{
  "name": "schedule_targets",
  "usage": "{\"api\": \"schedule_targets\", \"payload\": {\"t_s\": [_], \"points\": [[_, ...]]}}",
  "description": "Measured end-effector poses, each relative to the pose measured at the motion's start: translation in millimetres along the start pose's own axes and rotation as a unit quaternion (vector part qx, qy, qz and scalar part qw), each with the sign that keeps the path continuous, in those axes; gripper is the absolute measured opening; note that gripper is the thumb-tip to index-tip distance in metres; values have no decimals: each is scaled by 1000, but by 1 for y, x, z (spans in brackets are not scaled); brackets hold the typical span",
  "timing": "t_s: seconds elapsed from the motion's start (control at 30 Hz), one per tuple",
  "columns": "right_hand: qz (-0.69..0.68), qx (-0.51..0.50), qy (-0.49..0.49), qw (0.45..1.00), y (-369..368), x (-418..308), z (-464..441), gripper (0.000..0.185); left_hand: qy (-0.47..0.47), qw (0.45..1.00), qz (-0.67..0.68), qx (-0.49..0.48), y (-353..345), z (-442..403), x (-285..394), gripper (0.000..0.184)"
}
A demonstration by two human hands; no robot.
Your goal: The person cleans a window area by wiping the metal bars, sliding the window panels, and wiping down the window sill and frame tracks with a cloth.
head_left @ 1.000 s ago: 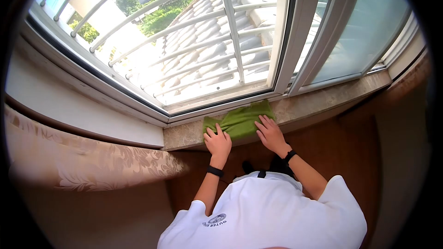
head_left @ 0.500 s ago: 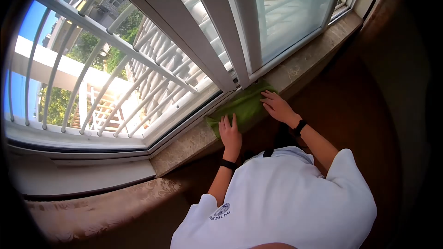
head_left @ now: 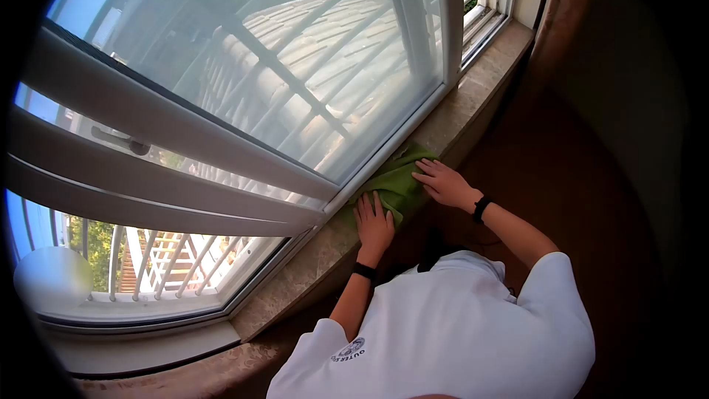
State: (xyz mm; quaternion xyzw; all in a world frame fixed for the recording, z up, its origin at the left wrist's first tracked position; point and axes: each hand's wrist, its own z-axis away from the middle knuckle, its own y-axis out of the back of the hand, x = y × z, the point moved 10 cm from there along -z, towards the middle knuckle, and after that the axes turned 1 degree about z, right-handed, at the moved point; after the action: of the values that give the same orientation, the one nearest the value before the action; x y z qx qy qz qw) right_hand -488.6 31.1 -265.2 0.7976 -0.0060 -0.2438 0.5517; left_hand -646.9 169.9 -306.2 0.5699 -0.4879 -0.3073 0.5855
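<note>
A green cloth [head_left: 399,184] lies creased on the brown marbled window sill [head_left: 314,260], close against the lower window frame. My left hand [head_left: 375,229] rests on the cloth's near left part, fingers stretched out and slightly spread. On its right end lies my right hand [head_left: 445,183], flat, with extended fingers over the cloth's edge. Both hands press from above and neither wraps round the cloth. Beneath them, part of the sill is hidden.
A framed glass pane [head_left: 317,96] rises just behind the cloth. White window bars [head_left: 151,266] and a tiled roof stand outside at the left. A patterned curtain [head_left: 177,368] hangs below the sill's left end. The brown floor [head_left: 546,177] is to the right.
Both hands and the cloth have moved right along the sill, from beside the frame uprights to below the glass pane. The cloth is more bunched, and my view has shifted right.
</note>
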Motion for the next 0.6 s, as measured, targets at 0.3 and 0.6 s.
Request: {"api": "schedule_targets", "payload": {"t_s": [0.3,0.6], "points": [[-4,60,-103,993,0,61,-32,34,-42,998,-29,-44,-53,-86,84,82],[-20,125,-135,983,72,177,5,30,-141,988,2,-62,-73,-169,161,85]]}}
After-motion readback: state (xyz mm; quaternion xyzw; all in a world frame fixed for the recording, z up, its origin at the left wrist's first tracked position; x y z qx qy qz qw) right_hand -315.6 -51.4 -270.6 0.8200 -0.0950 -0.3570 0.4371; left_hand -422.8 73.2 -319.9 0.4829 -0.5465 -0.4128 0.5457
